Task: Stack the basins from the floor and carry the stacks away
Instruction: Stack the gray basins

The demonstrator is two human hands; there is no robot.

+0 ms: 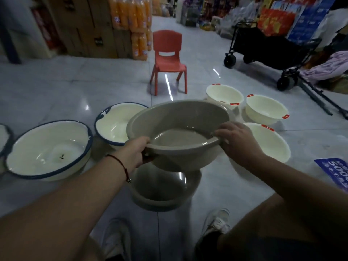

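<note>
now, with my left hand (134, 154) and my right hand (238, 142) both closed on the near rim of the grey basin (178, 129) held above the second grey basin (160, 189) on the floor (56, 85), i should keep it level, centre it over that one and lower it slowly until it nests.

Light where I stand is dim and cool. It comes from overhead strips, which show as white streaks of glare on the glossy floor (56, 87) by the red chair (168, 59) and as one bright fleck in the grey basin on the floor (160, 187). My forearms are in shadow. The grey basin I hold (178, 121) is soft-edged, and my shoes (216, 223) are blurred. The wide lens bends the tile seams, and the corners fall dark. Far shelves (273, 16) are smeared.
</note>
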